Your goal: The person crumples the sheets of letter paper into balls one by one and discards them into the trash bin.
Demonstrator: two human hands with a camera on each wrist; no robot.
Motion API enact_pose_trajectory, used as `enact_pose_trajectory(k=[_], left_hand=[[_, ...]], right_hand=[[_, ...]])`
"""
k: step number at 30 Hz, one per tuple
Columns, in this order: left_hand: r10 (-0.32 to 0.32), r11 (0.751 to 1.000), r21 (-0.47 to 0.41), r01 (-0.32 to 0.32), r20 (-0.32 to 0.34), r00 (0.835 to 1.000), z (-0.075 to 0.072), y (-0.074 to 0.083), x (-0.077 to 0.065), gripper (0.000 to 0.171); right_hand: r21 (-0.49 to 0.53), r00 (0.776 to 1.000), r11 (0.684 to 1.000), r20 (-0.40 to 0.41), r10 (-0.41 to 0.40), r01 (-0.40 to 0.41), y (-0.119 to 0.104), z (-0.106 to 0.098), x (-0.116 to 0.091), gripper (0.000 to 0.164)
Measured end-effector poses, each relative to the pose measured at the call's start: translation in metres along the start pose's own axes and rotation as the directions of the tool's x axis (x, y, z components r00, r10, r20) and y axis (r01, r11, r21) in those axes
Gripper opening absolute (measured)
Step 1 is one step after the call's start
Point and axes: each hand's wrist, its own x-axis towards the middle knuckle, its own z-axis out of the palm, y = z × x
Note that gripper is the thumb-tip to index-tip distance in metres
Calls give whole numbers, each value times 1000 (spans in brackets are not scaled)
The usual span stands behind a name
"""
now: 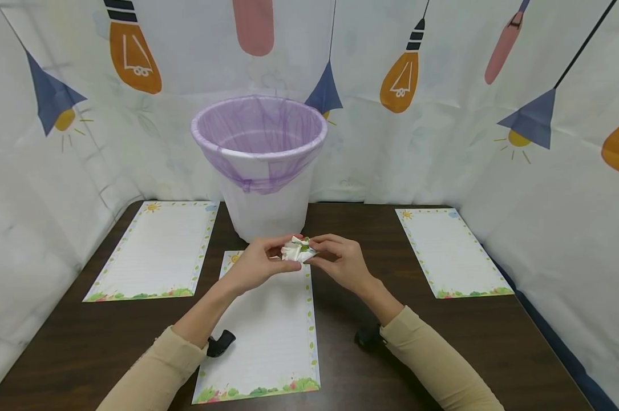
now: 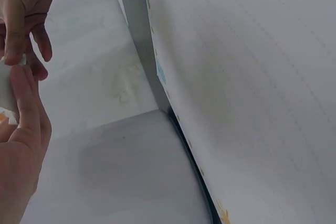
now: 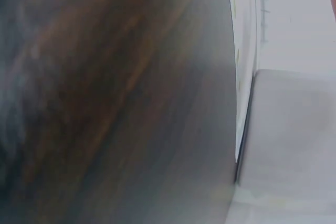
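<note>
Between my two hands, just in front of the bin, is a crumpled ball of paper [image 1: 297, 250], white with green printed patches. My left hand [image 1: 260, 264] holds it from the left, thumb below and fingers above. From the right, my right hand [image 1: 342, 260] pinches its other side with thumb and fingertips. In the left wrist view, the paper ball [image 2: 7, 90] shows only partly at the left edge, with fingers of both hands around it. The right wrist view catches just a sliver of skin at its right edge.
A white bin [image 1: 268, 211] with a purple liner stands at the table's back. Under my forearms lies a bordered sheet of paper [image 1: 268, 337]. Similar sheets lie at left [image 1: 152, 251] and right [image 1: 455, 254] on the dark table [image 1: 340, 365]. A printed curtain [image 1: 381, 154] surrounds it.
</note>
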Motion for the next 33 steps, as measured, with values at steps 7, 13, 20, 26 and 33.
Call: enact_pose_trajectory(k=[7, 13, 20, 26, 33], left_hand=[[117, 991, 82, -109, -100, 988, 9, -6, 2, 42], [219, 972, 130, -198, -181, 959, 14, -12, 3, 33], [332, 943, 85, -321, -288, 898, 21, -10, 13, 22], [333, 940, 40, -340, -338, 880, 26, -12, 21, 19], [282, 958, 39, -283, -291, 914, 25, -14, 23, 25]], right_hand=[[58, 997, 996, -39, 68, -66, -6, 1, 1, 28], [143, 981, 974, -62, 184, -174, -10, 3, 1, 22], [276, 937, 922, -145, 317, -270, -17, 12, 7, 32], [301, 941, 926, -177, 289, -228, -17, 16, 11, 31], [342, 930, 904, -168, 328, -257, -16, 10, 14, 28]])
